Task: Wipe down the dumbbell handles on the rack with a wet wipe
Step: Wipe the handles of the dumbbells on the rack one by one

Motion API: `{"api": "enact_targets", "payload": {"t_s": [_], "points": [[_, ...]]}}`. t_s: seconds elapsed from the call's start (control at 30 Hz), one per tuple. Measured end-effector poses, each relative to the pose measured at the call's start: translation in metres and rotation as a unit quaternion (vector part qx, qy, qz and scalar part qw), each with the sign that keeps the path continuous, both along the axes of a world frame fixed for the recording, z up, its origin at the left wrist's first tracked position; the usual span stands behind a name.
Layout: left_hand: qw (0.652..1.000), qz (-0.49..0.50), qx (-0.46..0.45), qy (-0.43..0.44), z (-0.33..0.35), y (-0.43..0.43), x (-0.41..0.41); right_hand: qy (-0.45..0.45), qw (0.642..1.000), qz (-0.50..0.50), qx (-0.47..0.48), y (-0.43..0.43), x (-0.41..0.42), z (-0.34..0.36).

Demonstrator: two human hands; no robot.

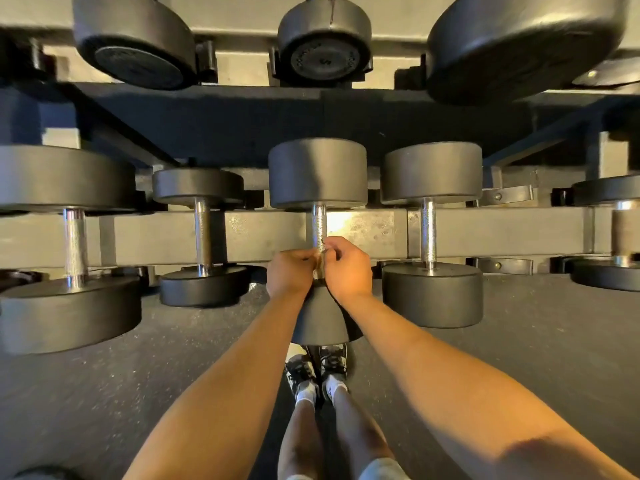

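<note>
The left hand (pixel 289 275) and right hand (pixel 348 268) meet knuckle to knuckle, fingers curled in from either side around the near end of one handle (pixel 318 223). Between them they pinch a pale fold that is likely the wipe (pixel 317 268). Only a sliver of it shows, so I cannot tell how far it wraps the bar.

The step in hand looks like wiping this middle dumbbell (pixel 318 173). The grip sits low on the bar, and the bright knurled stretch beyond the fingers appears not yet covered. The next move probably calls for sliding or twisting the wipe away along the bar toward the far head, keeping it snug on the metal, then shifting sideways to a neighbour.

On the rack (pixel 502 233), the row at the hands holds five dumbbells, each with one handle:
- this one
- two to the left (pixel 202 233) (pixel 74 244)
- two to the right (pixel 429 233) (pixel 623 233), the outer one cut by the frame edge

On the tier beyond the hands, three more heads show plainly (pixel 135 39) (pixel 323 39) (pixel 526 46); their handles are out of view.

Below the forearms, two shoes (pixel 301 370) (pixel 334 358) stand on the speckled floor (pixel 519 358).
</note>
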State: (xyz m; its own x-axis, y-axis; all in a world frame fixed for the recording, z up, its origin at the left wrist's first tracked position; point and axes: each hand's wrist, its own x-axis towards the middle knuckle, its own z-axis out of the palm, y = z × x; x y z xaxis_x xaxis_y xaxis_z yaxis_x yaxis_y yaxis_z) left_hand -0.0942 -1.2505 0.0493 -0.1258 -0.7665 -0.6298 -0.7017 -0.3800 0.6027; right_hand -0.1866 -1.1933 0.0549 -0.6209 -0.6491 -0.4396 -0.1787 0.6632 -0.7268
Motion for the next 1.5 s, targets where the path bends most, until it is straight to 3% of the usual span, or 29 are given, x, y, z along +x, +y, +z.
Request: {"api": "enact_targets", "payload": {"t_s": [0.2,0.47,0.6,0.77,0.97,1.07,1.2,1.37,1.5], "points": [[0.999,-0.009,0.04,-0.024,0.007,0.007,0.001,-0.017,0.996,0.074,0.036,0.016,-0.005,0.005],[0.994,-0.097,-0.052,-0.022,0.02,0.022,0.002,-0.075,0.995,0.052,-0.041,0.022,-0.015,0.02],[0.997,-0.052,-0.062,0.017,0.013,0.021,0.003,-0.009,0.997,0.034,-0.074,0.006,-0.022,0.011],[0.992,-0.009,-0.116,-0.037,0.012,0.029,-0.001,0.06,0.988,0.001,-0.14,-0.033,-0.031,0.0],[0.994,-0.004,-0.105,-0.041,0.01,0.029,0.0,0.045,0.991,0.083,-0.1,-0.029,-0.025,-0.018],[0.994,-0.012,-0.092,-0.054,0.015,0.028,-0.003,0.064,0.986,0.141,-0.057,-0.016,-0.028,-0.019],[0.995,-0.035,-0.062,-0.07,0.018,0.023,-0.004,0.021,0.984,0.174,0.02,-0.005,-0.031,-0.015],[0.998,-0.033,-0.053,-0.03,0.014,0.011,-0.007,0.052,0.992,0.077,-0.088,-0.034,-0.033,-0.007],[0.996,-0.032,-0.068,-0.037,0.012,0.008,-0.009,0.056,0.989,0.113,-0.071,-0.034,-0.03,-0.016]]}}
